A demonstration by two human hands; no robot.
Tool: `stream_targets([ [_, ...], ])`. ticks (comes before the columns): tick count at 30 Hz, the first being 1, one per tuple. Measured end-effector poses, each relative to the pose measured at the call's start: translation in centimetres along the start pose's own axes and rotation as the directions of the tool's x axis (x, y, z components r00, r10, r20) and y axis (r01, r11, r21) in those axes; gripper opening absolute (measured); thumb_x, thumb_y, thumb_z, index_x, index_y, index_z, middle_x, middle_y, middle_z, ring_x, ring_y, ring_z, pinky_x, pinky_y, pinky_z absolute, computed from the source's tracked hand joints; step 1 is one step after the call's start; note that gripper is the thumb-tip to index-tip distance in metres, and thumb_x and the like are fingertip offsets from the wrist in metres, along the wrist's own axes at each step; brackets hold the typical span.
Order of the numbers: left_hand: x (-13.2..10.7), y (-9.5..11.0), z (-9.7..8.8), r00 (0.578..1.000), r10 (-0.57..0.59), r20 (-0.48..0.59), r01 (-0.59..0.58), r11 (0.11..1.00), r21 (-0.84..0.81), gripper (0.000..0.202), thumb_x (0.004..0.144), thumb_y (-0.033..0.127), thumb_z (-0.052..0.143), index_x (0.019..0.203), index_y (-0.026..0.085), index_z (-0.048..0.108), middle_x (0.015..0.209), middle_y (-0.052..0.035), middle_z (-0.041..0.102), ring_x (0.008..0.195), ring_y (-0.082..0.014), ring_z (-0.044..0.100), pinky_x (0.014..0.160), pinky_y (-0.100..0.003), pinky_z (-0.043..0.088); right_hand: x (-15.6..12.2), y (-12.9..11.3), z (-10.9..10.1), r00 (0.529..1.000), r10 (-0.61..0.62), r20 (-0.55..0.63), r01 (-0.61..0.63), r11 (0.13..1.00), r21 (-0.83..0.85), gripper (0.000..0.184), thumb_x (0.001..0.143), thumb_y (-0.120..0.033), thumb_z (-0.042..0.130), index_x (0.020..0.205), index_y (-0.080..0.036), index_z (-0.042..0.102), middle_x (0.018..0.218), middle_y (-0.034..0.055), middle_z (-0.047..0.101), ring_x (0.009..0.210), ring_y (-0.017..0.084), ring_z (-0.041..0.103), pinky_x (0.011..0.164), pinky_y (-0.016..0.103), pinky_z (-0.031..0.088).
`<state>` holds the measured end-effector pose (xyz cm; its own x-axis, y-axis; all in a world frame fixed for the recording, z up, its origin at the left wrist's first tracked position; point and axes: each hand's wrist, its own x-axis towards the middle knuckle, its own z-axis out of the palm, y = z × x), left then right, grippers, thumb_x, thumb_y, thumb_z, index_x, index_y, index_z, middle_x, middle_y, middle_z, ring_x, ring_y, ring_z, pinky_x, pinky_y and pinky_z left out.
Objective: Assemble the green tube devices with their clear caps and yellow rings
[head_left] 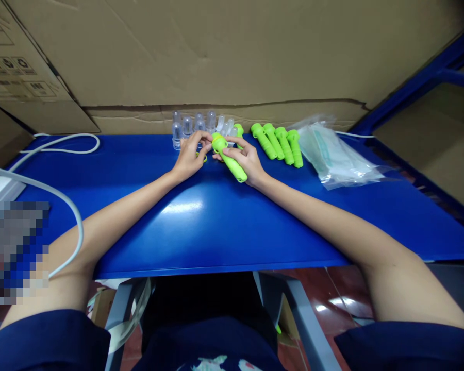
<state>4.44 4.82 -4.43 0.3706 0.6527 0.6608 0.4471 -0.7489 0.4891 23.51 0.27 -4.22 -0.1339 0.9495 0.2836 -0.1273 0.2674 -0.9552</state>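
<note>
Clock: read from the held green piece, 12 o'clock at the far edge of the counter
Held green piece (231,164): torch-shaped, one, between the hands above the counter, wide head towards 11 o'clock, narrow end towards 5 o'clock
Right hand (249,162): closed around the handle of the held green piece, thumb along the top, fingers partly hidden
Left hand (193,154): half curled, thumb and forefinger drawn near together just beside the wide head; cannot tell whether gripping it
Small green part (205,156): just under the left fingertips, mostly hidden, hold on it impossible to tell
Clear caps (187,127): several, upright, grouped at 10 to 11 o'clock, partly behind the left hand
Translucent pieces (229,125): a few, tilted, near 12 o'clock, beside the caps
Spare green piece (238,129): one, near 12 o'clock, mostly hidden behind the right hand
Green row (279,144): four, torch-shaped, side by side, between 2 and 3 o'clock, heads away
Clear bag (338,154): white contents, at 3 o'clock
Counter (224,232): blue, glossy
White cable (67,198): looped, 8 to 9 o'clock
Cardboard (224,56): brown, upright, at 12 o'clock
</note>
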Motion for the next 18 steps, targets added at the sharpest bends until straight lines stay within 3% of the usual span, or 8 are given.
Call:
stream_targets([
  [6,-0.1,0.4,-0.7,0.997,0.003,0.079,-0.012,0.994,0.109,0.013,0.092,0.017,0.057,0.104,0.021,0.061,0.101,-0.0067,0.072,0.094,-0.0235,0.068,0.096,-0.044,0.045,-0.2,0.0,-0.1,0.999,0.052,0.012,-0.053,0.999,0.014,0.057,0.066,-0.050,0.086,0.108,-0.024,0.058,0.081,-0.0005,0.073,0.082,0.024,0.077,0.097,0.046,0.058],
  [13,0.1,0.0,-2.2,0.967,0.114,0.228,-0.148,0.979,0.139,0.011,0.088,0.023,0.062,0.099,0.021,0.061,0.094,-0.0046,0.070,0.091,-0.0241,0.068,0.098,-0.044,0.041,-0.2,-0.2,-0.4,0.997,0.052,0.064,-0.049,0.998,-0.046,0.046,0.066,-0.039,0.082,0.104,-0.024,0.060,0.070,-0.0031,0.070,0.068,0.020,0.072,0.082,0.041,0.061],
  [18,0.3,0.0,-2.8,0.957,0.136,0.256,-0.176,0.974,0.140,0.010,0.081,0.024,0.066,0.090,0.021,0.064,0.084,-0.0003,0.069,0.079,-0.0197,0.066,0.096,-0.042,0.039,-0.3,-0.5,-0.4,0.990,0.088,0.106,-0.083,0.995,-0.056,0.041,0.065,-0.033,0.078,0.101,-0.024,0.061,0.067,-0.0032,0.070,0.063,0.020,0.069,0.072,0.038,0.060],
])
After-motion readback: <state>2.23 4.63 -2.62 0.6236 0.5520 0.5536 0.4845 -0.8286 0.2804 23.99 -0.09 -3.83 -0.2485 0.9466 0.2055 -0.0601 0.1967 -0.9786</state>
